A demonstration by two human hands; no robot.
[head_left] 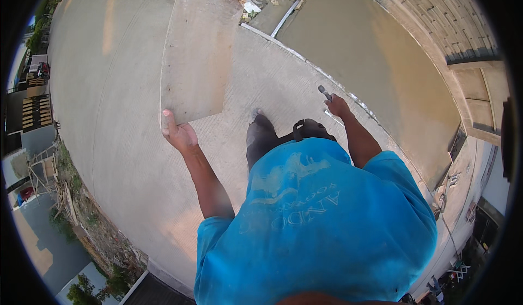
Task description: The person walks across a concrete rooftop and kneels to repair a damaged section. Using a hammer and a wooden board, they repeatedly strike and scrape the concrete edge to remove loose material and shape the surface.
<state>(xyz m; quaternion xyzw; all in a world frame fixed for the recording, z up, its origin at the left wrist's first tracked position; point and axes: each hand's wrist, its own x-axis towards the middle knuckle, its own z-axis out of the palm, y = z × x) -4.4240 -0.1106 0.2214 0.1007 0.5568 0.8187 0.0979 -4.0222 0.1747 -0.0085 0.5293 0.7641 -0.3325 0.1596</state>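
Outdoors, a broad pale concrete pavement (117, 125) with fine grooves runs along the left of a smooth grey-brown slab (348, 43), the landmark for the places told here. A light edging strip (321, 71) marks the slab's boundary with the pavement, and a wall (447, 16) with rows of long blocks stands along the slab's far right side. Well to the left of the slab, past the pavement, is a strip of rubble and plants (76, 196).

A large thin board (199, 59), stained pale grey and brown with small dark spots along its left side, is over the pavement to the left of the slab. Its lower left corner is in the left hand (182, 135), and the rest extends away beyond that hand; how steeply it tilts is unclear. The left hand is partly closed around the corner, thumb up along the board and palm partly showing; that forearm reaches forward and a little outward.

The right hand (339, 107), just beside the slab's left edge, is curled closed around the handle of a short hammer-like tool (324, 92), whose dark head pokes out ahead of the fist. The right arm reaches forward, bent at the elbow. Between the hands, left of the slab, are dark trouser legs (261, 139), below them a blue shirt (327, 218).
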